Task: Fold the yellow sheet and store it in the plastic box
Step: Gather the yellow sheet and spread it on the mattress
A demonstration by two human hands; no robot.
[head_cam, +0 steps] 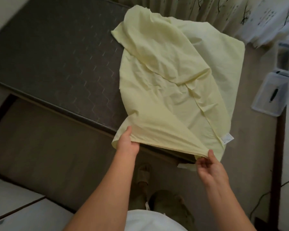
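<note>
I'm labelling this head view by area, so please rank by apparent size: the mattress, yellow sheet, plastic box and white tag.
1. mattress
2. yellow sheet, though it lies partly over the mattress, so the gap is unsure
3. plastic box
4. white tag

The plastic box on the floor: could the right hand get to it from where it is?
Probably not yet: the right hand grips the yellow sheet, and the plastic box sits well off on the floor.

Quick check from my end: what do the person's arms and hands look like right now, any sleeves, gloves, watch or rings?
Both forearms are bare up to the frame edge, with no sleeves visible. The left hand and right hand wear no gloves, and no watch, bracelet or ring is visible. A white top shows at the bottom edge.
</note>
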